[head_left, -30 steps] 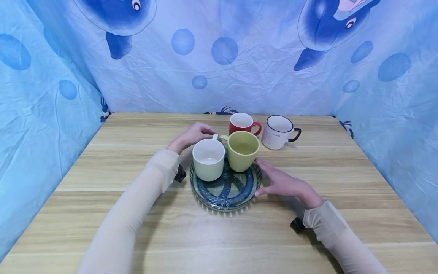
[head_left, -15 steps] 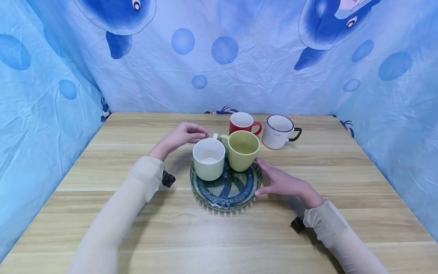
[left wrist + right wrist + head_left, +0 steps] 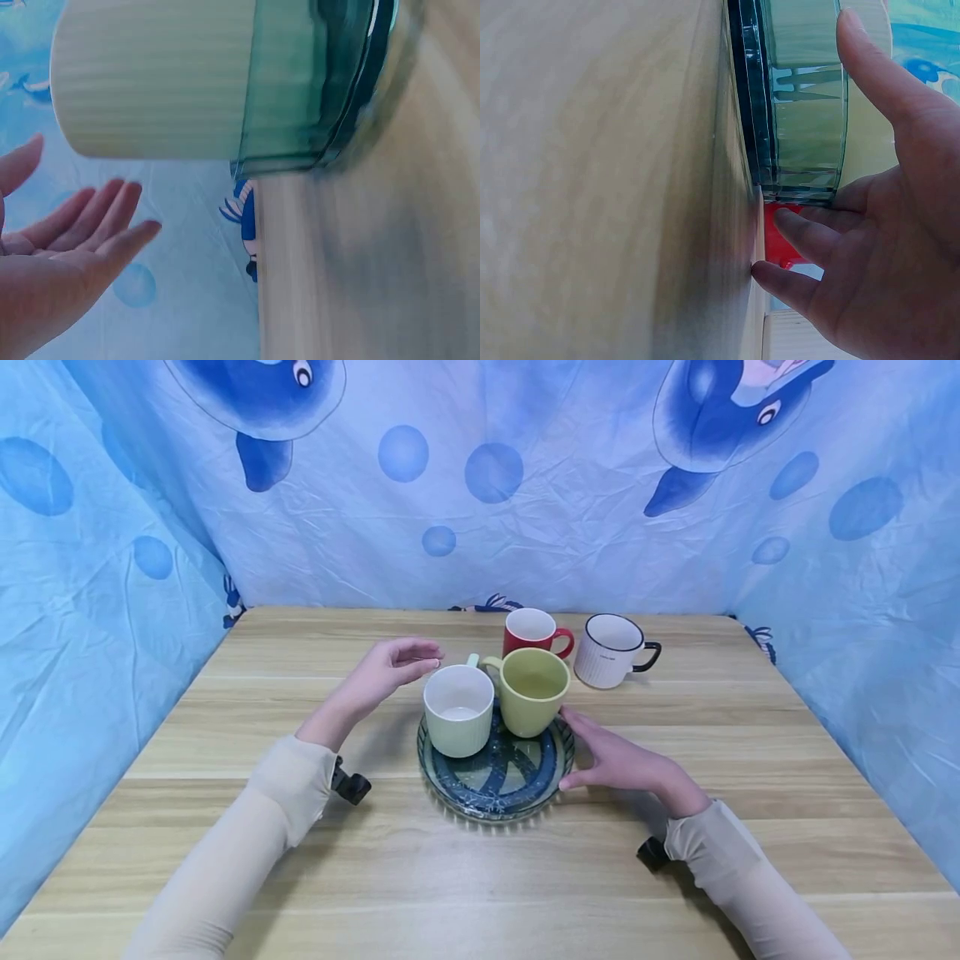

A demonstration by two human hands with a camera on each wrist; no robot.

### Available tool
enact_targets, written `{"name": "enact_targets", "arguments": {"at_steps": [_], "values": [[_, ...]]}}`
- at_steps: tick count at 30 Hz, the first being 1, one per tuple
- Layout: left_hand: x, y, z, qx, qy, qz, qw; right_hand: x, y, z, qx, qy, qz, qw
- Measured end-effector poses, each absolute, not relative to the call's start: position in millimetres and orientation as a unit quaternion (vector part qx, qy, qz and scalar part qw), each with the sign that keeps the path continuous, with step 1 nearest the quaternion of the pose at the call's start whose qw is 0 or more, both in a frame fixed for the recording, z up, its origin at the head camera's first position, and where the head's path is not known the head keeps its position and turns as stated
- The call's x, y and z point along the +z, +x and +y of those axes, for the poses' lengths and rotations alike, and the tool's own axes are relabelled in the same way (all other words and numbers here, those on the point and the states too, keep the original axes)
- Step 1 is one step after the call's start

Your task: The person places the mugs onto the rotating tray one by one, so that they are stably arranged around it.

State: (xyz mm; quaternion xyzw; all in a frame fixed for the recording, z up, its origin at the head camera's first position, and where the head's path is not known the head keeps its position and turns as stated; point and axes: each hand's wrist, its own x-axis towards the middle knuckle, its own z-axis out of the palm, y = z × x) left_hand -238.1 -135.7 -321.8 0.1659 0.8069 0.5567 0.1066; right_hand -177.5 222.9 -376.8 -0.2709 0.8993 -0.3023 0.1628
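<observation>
Left hand relaxed, empty, just beside the pale mug; right hand spread against the glass dish (both pale and yellow mug inside); light, even pressure should steady it.

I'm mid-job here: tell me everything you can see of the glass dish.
The dish is round and see-through with a blue-green tint, and looks like glass. Its side wall is patterned, and dark blue bands show at its floor. It rests flat on the table. The pale mug and yellow mug stand in it toward the back; its front part is bare. The right hand spans its right side, apparently touching the wall; the left hand is off it.
</observation>
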Motion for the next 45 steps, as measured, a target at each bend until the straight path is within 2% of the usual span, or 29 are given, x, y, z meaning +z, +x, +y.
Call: {"name": "enact_targets", "arguments": {"at_steps": [17,30,36,45], "values": [[-339,-202,-143,0.586,0.179,0.781,0.121,-377,-177,222,-0.302,-0.265,0.900,0.171],[-360,-191,-140,0.587,0.157,0.782,0.137,-378,-178,222,-0.299,-0.263,0.901,0.174],[-367,-188,-134,0.564,0.165,0.800,0.124,-378,-179,222,-0.300,-0.264,0.900,0.176],[-360,-191,-122,0.529,0.155,0.826,0.118,-377,-179,223,-0.303,-0.260,0.900,0.178]]}}
